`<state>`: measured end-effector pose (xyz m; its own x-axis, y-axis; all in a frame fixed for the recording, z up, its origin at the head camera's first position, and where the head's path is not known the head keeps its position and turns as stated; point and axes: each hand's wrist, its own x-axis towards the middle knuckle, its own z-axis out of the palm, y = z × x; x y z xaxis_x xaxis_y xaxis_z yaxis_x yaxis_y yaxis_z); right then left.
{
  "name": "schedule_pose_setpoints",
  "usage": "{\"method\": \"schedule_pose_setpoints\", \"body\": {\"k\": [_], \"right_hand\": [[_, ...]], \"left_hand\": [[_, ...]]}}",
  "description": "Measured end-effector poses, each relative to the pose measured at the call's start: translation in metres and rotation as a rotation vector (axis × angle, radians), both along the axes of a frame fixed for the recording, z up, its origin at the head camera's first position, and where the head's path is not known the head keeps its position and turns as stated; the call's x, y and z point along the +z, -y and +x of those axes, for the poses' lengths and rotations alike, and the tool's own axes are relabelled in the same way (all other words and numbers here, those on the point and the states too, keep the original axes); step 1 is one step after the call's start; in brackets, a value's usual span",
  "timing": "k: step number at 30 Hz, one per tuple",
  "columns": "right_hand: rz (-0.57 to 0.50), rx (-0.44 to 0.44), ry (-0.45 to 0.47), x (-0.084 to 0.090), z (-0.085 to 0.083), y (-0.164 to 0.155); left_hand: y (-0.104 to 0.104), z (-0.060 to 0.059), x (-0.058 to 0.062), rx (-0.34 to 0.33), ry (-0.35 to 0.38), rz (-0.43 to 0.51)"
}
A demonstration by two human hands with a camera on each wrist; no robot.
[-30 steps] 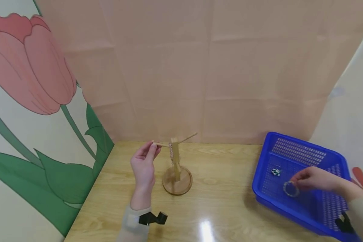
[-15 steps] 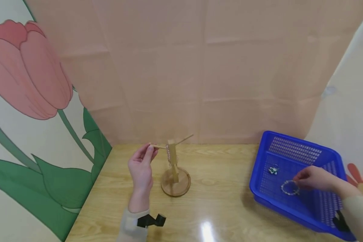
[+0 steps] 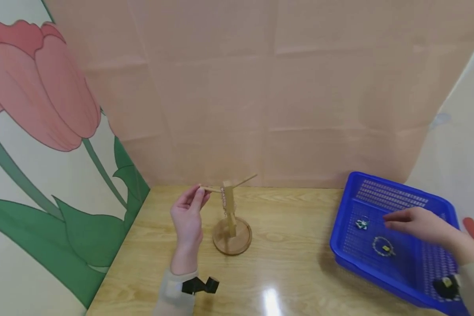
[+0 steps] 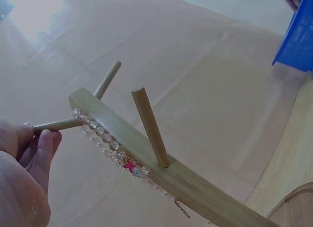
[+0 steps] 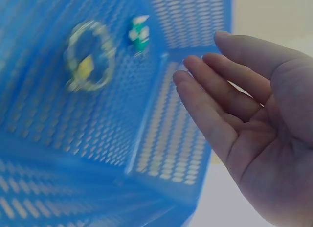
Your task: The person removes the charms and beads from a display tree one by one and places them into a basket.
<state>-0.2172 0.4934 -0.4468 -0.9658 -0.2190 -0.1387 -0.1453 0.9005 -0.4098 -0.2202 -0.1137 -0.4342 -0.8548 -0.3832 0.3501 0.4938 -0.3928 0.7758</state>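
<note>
My left hand [image 3: 188, 217] pinches the end of one peg [image 4: 58, 124] on a wooden jewelry stand [image 3: 230, 204]. From that peg hangs a clear beaded bracelet [image 4: 103, 135] with a pink charm. On the right, my right hand [image 3: 420, 224] hovers over a blue basket [image 3: 395, 289], fingers extended and holding nothing. On the basket floor, apart from the fingers, lies a clear beaded bracelet [image 3: 383, 247] with a yellow charm. Close by is a small green-and-white piece [image 3: 362, 224] with a thin loop; its kind is unclear.
The stand's round base [image 3: 242, 241] sits on a wood-grain table [image 3: 292, 245]. Two other pegs stick out from its post, one of them a slanted peg [image 4: 149, 126]. A pinkish cloth backdrop [image 3: 260, 87] rises behind the table, with a flower-printed panel [image 3: 55, 109] at left.
My right hand has let go of the bracelet with the yellow charm, which now lies in the basket, and has lifted slightly away. The left hand keeps its pinch on the peg.
</note>
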Motion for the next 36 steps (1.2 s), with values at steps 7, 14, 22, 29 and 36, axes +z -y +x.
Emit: {"method": "schedule_pose_setpoints", "body": {"k": [7, 14, 22, 29, 36], "right_hand": [[-0.029, -0.032, -0.08, 0.023, 0.005, 0.022], [-0.062, -0.083, -0.122, 0.04, 0.01, 0.042], [-0.168, -0.078, -0.175, 0.048, 0.014, 0.063], [-0.315, -0.03, -0.235, 0.063, 0.013, 0.109], [-0.511, 0.077, -0.269, 0.066, 0.003, 0.165]], "left_hand": [[0.001, -0.001, 0.0, 0.001, -0.004, -0.014], [0.001, -0.003, 0.0, 0.002, -0.004, -0.018], [0.0, -0.004, -0.001, 0.007, -0.013, -0.013], [-0.006, -0.01, 0.001, 0.017, -0.016, -0.012], [-0.011, -0.013, 0.002, 0.044, 0.001, -0.004]]}}
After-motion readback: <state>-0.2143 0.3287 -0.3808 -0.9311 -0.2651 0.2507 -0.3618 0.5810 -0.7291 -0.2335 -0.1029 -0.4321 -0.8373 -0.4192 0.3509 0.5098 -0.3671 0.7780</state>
